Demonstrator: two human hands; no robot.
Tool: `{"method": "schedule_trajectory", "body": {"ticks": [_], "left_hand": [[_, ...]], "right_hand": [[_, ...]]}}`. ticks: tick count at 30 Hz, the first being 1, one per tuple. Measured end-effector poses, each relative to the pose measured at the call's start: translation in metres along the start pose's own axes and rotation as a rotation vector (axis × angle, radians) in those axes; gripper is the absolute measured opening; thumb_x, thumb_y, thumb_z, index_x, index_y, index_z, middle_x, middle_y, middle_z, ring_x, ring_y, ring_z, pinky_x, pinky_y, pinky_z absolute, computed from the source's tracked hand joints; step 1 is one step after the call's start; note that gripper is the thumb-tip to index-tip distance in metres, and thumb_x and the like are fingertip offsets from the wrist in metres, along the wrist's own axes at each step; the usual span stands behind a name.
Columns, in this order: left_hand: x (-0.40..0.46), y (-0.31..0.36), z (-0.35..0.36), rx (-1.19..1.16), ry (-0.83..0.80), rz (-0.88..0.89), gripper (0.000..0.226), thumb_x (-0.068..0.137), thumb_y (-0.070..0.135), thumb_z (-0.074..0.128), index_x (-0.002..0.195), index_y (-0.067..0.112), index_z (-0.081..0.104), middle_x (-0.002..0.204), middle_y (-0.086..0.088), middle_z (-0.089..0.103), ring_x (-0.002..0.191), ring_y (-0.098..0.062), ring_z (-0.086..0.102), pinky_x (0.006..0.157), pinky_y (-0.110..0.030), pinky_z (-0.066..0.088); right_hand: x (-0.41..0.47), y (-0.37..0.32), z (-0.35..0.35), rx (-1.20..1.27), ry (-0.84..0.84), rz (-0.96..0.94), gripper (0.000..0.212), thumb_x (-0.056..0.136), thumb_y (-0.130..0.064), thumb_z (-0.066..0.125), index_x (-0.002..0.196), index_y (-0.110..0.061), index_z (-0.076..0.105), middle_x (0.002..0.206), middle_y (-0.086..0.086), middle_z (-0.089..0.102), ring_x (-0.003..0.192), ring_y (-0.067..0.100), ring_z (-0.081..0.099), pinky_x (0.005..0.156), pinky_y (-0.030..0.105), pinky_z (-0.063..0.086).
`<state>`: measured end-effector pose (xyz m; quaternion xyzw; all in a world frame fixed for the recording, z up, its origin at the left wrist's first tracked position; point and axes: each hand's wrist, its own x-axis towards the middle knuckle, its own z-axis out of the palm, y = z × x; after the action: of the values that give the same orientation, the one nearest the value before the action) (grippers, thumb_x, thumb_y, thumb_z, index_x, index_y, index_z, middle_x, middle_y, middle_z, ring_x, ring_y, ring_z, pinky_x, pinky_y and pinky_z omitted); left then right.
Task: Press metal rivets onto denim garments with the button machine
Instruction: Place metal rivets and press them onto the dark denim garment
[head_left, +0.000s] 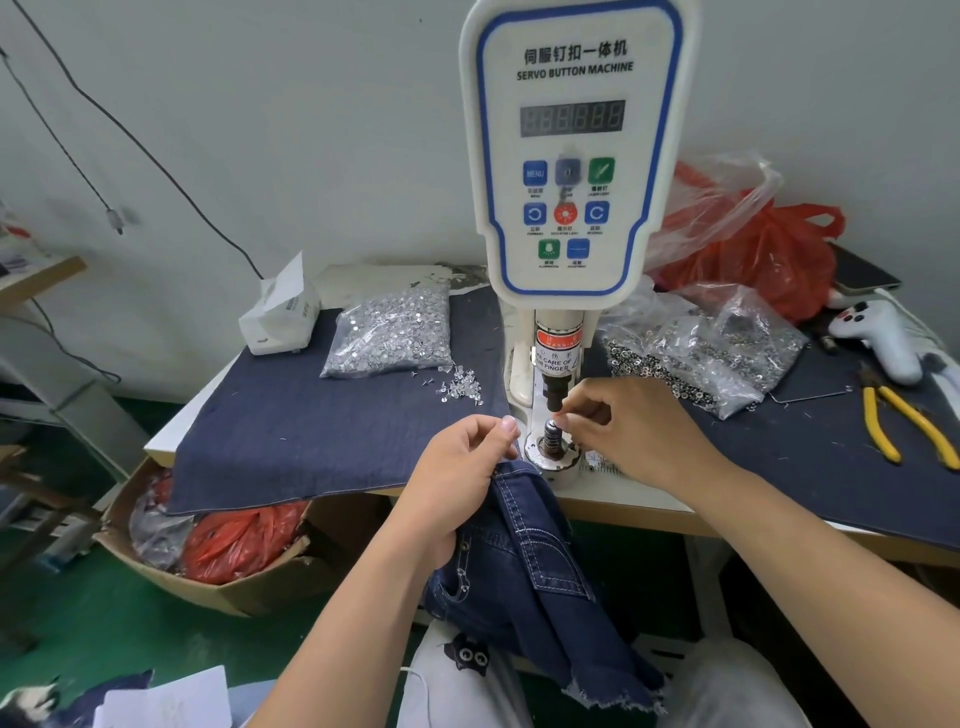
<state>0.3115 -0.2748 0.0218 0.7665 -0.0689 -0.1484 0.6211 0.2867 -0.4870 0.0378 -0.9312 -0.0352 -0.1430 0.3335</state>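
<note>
The left hand (462, 467) grips the dark blue denim garment (524, 551) just left of the white servo button machine's (571, 156) round metal die (553, 447). The right hand (623, 426) pinches a small metal rivet (560, 415) directly over that die, beneath the black plunger (553, 392). The garment hangs over the table edge (623, 512) in front of the machine.

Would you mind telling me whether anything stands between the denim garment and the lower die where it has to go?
The right hand does: its fingertips pinch a small metal piece right over the lower die. The left hand holds the denim garment just beside the die.
</note>
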Motion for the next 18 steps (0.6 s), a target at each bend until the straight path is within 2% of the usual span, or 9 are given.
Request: {"method": "schedule_trajectory", "body": {"ticks": [6,10,11,13,15,18], "left_hand": [[-0.002,0.002,0.000,0.000,-0.012,0.022,0.032,0.102,0.054,0.061,0.080,0.033,0.070,0.089,0.015,0.075,0.076,0.004,0.065,0.079,-0.026,0.044],[-0.007,0.004,0.000,-0.141,-0.096,0.031,0.031,0.097,0.059,0.065,0.078,0.035,0.069,0.082,0.013,0.068,0.070,-0.002,0.061,0.072,-0.024,0.048],[-0.009,0.005,0.000,-0.189,-0.128,0.032,0.031,0.094,0.062,0.067,0.079,0.036,0.069,0.084,0.013,0.069,0.072,-0.003,0.062,0.071,-0.023,0.049],[-0.010,0.007,0.001,-0.237,-0.186,0.056,0.028,0.091,0.062,0.068,0.081,0.036,0.069,0.086,0.013,0.069,0.077,-0.003,0.063,0.070,-0.021,0.050],[-0.011,0.010,0.003,-0.240,-0.233,0.109,0.027,0.092,0.059,0.067,0.081,0.035,0.067,0.084,0.013,0.066,0.074,-0.002,0.060,0.066,-0.017,0.050],[-0.012,0.011,0.005,-0.187,-0.232,0.182,0.029,0.090,0.060,0.070,0.080,0.034,0.066,0.080,0.011,0.062,0.071,-0.005,0.055,0.067,-0.018,0.047]], "right_hand": [[-0.002,-0.005,-0.001,0.010,-0.009,0.033,0.007,0.091,-0.025,0.078,0.085,-0.028,0.075,0.067,-0.024,0.066,0.072,-0.009,0.065,0.065,0.004,0.043],[-0.023,-0.012,-0.001,0.180,0.164,0.096,0.003,0.092,-0.029,0.073,0.090,-0.028,0.075,0.078,-0.018,0.072,0.075,-0.001,0.066,0.069,0.010,0.047],[-0.033,-0.015,-0.001,0.240,0.131,0.073,0.002,0.092,-0.031,0.073,0.092,-0.030,0.075,0.083,-0.020,0.073,0.079,-0.001,0.067,0.072,0.012,0.048],[-0.050,-0.022,0.001,0.281,-0.068,0.018,0.006,0.091,-0.035,0.074,0.097,-0.037,0.075,0.094,-0.028,0.072,0.086,-0.002,0.068,0.076,0.012,0.049],[-0.058,-0.026,0.002,0.297,-0.206,-0.001,0.010,0.089,-0.036,0.078,0.096,-0.041,0.073,0.095,-0.027,0.073,0.086,-0.001,0.068,0.078,0.013,0.048],[-0.058,-0.025,-0.005,0.361,-0.151,0.015,0.015,0.082,-0.032,0.085,0.083,-0.033,0.070,0.085,-0.016,0.073,0.077,0.007,0.067,0.076,0.024,0.053]]}}
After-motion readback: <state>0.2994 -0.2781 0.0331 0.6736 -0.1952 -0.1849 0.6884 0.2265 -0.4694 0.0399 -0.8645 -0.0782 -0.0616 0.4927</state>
